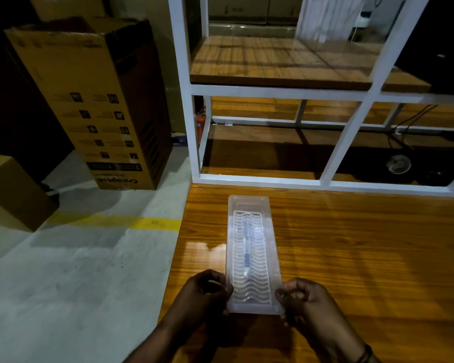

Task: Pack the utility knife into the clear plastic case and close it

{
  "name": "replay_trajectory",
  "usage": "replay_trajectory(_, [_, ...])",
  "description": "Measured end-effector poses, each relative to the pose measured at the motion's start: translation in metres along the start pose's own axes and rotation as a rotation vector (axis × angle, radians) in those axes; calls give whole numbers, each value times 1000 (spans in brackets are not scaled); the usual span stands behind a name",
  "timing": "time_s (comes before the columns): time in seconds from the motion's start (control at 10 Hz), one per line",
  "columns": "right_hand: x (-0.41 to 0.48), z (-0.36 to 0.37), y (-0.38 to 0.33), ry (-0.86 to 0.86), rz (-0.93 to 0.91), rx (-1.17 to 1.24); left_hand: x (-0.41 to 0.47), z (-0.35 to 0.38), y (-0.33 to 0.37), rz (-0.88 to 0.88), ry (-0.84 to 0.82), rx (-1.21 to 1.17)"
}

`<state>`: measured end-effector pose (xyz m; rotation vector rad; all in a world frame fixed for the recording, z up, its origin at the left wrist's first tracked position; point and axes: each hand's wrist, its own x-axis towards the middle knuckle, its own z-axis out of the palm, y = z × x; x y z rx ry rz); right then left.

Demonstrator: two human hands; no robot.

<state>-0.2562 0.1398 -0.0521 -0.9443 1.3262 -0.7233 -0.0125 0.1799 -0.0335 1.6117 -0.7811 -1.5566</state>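
Observation:
A long clear plastic case [257, 231] lies lengthwise on the wooden table [351, 258], its lid with white wavy ribs down over it. Through the lid I make out the utility knife [246, 247] as a slim dark and blue shape along the case's middle. My left hand [202, 297] grips the near left corner of the case with curled fingers. My right hand [303, 299] pinches the near right corner. Both hands hold the near end, which looks slightly raised off the table.
A white metal shelf frame [273, 89] with wooden boards stands at the table's far edge. To the left, on the grey floor, lean a tall cardboard box [95, 100] and a smaller box [13, 189]. Yellow tape [152, 223] marks the floor.

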Motion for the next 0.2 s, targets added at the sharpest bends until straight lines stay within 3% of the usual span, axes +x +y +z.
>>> replay_trajectory(0.2, [1, -1, -5, 122, -123, -317, 2, -4, 23, 3, -5, 530])
